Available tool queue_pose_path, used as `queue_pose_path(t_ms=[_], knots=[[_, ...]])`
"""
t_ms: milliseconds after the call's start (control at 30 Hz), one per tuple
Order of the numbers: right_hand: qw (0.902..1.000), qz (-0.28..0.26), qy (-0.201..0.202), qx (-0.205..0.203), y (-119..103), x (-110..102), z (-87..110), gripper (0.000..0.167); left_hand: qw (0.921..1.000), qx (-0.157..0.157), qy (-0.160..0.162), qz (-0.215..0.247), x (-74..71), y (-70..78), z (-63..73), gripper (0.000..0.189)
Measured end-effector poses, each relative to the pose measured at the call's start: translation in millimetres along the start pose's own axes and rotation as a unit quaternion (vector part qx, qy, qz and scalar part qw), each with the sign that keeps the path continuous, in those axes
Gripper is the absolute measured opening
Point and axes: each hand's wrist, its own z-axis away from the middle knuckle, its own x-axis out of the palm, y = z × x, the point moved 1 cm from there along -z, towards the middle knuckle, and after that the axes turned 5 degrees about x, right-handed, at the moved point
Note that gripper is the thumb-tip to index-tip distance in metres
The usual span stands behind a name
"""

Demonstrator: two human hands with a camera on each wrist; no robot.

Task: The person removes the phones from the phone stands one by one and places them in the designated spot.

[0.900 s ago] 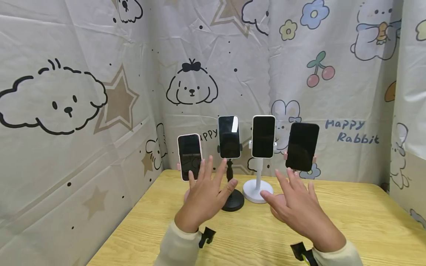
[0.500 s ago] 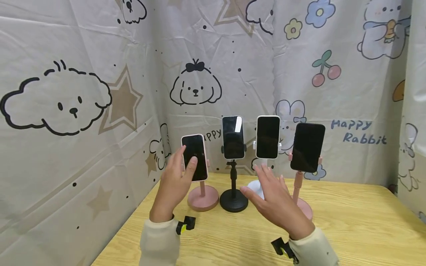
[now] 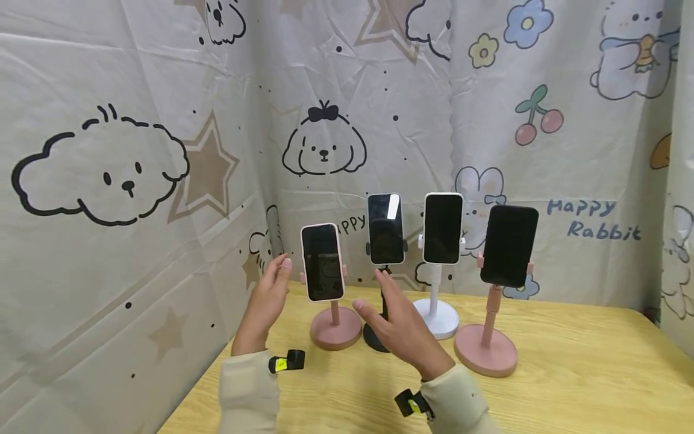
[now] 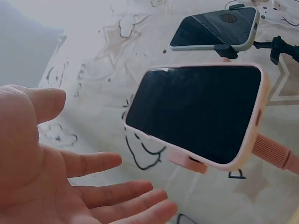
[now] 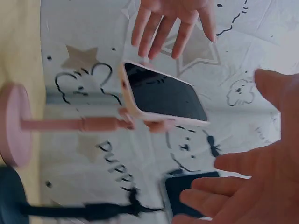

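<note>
At the left of the row, a phone in a pink case [image 3: 323, 263] is clamped in a pink stand [image 3: 335, 330]. My left hand [image 3: 265, 301] hovers just left of that phone, fingers extended and apart from it in the left wrist view. My right hand [image 3: 403, 322] is held in front of the black stand [image 3: 374, 339], partly hiding its pole and base. Its fingers are spread, with nothing in them. Above it, a phone with a pale rim [image 3: 386, 229] sits in the black stand's clamp.
Further right, a white-cased phone [image 3: 443, 229] is on a white stand [image 3: 437, 319], and a black phone [image 3: 509, 246] is on a second pink stand [image 3: 487, 351]. All stand on a wood-grain table [image 3: 575, 361]. A printed curtain [image 3: 325, 72] hangs behind and at the sides.
Both hands have moved left. The left hand went from in front of the pink-cased phone to its left side; the right hand from before the black phone to before the black stand.
</note>
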Motion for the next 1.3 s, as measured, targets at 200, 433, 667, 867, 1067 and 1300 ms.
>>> queue_pose_path(t_ms=[200,433,667,867,1067,1300], knots=[[0.9964,-0.084,0.005,-0.008,4,30,-12.2,0.079,0.9947,-0.007,-0.017,0.101,4.4,-17.4,-6.5,0.067],[0.9863,-0.165,-0.010,0.002,5,52,-34.1,0.083,0.9908,-0.030,-0.032,0.128,12.1,-25.6,-11.5,0.065],[0.9813,-0.191,-0.019,0.007,7,58,-48.2,0.081,0.9912,-0.037,-0.035,0.122,16.9,-26.5,-13.6,0.057],[0.9776,-0.207,-0.036,-0.013,9,61,-52.9,0.073,0.9892,-0.046,-0.040,0.133,17.6,-24.9,-14.9,0.060],[0.9807,-0.189,-0.037,-0.031,9,59,-53.6,0.067,0.9930,-0.044,-0.036,0.103,19.3,-22.6,-15.3,0.058],[0.9834,-0.177,-0.025,-0.033,10,57,-56.5,0.064,0.9965,-0.062,-0.034,0.044,23.5,-19.5,-11.9,0.058]])
